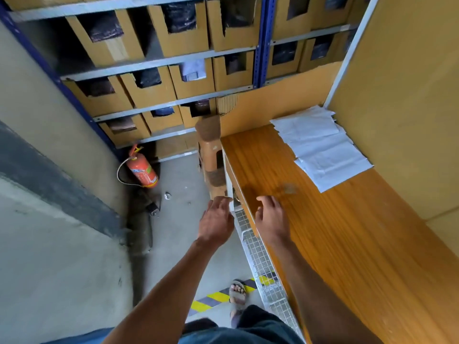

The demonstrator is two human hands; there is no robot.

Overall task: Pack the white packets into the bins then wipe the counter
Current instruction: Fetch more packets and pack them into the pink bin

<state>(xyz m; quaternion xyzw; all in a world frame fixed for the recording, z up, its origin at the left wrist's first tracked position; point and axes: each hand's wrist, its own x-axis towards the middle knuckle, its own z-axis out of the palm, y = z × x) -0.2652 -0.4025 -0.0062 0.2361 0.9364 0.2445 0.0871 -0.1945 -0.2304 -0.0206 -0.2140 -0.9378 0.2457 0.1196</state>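
Several white packets (320, 142) lie overlapped at the far right of the wooden counter (347, 232), against the cardboard wall. My left hand (215, 222) hangs off the counter's left edge, fingers relaxed, holding nothing. Over the counter's near left edge is my right hand (272, 219), fingers loosely spread and empty. Both hands are well short of the packets. Cardboard bins (149, 90) fill the blue metal shelves at the back; most hold dark packets, and one holds a pale packet (192, 69).
A red fire extinguisher (141, 170) stands on the floor by the wall at left. A wire mesh panel (260, 256) runs down the counter's side. A cardboard roll (208, 127) leans at the counter's far corner. Yellow-black floor tape (213, 297) and my sandalled foot (237, 291) show below.
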